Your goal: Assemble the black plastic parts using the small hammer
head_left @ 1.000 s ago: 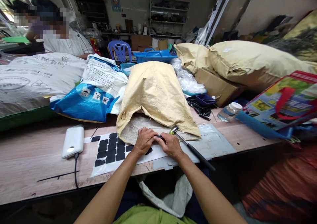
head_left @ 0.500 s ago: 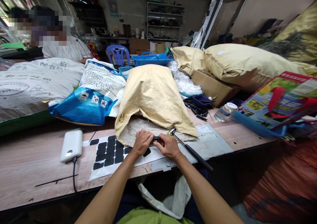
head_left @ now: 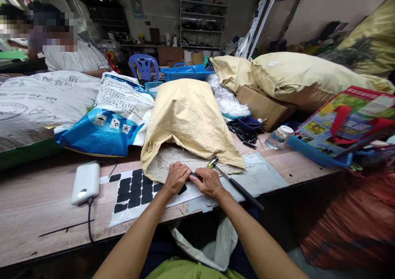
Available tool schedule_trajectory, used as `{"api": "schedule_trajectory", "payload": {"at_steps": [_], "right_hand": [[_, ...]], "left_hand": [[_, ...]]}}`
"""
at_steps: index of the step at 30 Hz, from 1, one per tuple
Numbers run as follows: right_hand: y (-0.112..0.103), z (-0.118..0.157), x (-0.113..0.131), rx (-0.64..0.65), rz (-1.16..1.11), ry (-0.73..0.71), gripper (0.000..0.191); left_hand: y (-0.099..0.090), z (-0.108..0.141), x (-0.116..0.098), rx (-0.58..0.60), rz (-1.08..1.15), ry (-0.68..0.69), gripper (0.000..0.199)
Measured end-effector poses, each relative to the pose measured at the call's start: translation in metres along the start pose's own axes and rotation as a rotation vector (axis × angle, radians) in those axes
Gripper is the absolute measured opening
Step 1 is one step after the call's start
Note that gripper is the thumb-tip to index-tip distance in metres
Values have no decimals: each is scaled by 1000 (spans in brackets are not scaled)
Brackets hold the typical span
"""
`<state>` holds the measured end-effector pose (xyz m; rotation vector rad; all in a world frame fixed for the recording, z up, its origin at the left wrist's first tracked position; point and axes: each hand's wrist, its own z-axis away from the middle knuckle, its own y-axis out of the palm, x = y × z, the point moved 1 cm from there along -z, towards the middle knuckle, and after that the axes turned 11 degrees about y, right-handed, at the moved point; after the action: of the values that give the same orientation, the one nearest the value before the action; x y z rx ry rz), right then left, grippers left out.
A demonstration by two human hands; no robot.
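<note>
Both hands meet at the mouth of a tan woven sack (head_left: 188,118). My left hand (head_left: 177,177) and my right hand (head_left: 208,182) are closed on a small black stick-like piece (head_left: 195,175), mostly covered by the fingers, so its exact kind cannot be told. Just beyond my right hand lies a hammer (head_left: 236,183), its head on the sack's edge and its black handle pointing toward me. Under and left of my left hand is a white sheet with black rounded-square stickers (head_left: 135,188).
A white power bank (head_left: 86,182) with a cable lies left. Behind stand a blue-white sack (head_left: 105,118) and a white sack (head_left: 46,106). To the right are black pieces (head_left: 247,136), a clear jar (head_left: 279,138) and a blue tray (head_left: 321,153). A co-worker sits at the far left.
The view has shifted slightly. Less of the black piece shows between my hands, and my right hand's fingers have drawn over it, nearer to my left hand.
</note>
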<state>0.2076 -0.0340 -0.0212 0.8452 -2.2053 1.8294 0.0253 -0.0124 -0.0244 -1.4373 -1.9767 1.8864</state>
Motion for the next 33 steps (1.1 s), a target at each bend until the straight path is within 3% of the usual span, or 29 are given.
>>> {"api": "schedule_trajectory", "payload": {"at_steps": [9, 14, 20, 23, 25, 28, 30, 33], "right_hand": [[-4, 1, 1, 15, -40, 16, 38], [-7, 2, 0, -15, -181, 74, 18], [-15, 3, -8, -154, -251, 152, 5], [-41, 0, -33, -298, -214, 260, 11], [-62, -3, -61, -407, -62, 417, 14], [-83, -5, -106, -342, 161, 560, 15], [-86, -2, -128, -289, 185, 554, 15], [-78, 3, -140, -256, 215, 514, 14]], "left_hand": [[1, 1, 4, -24, 53, -26, 44], [-2, 1, 8, -127, 131, -96, 42], [-2, -1, 8, -139, 144, -99, 43], [-1, -1, 7, -153, 148, -103, 43], [-2, -2, 6, -151, 142, -114, 42], [-2, -1, 4, -125, 141, -130, 43], [-2, -1, 3, -108, 144, -141, 44], [-2, -2, 4, -92, 142, -142, 46]]}}
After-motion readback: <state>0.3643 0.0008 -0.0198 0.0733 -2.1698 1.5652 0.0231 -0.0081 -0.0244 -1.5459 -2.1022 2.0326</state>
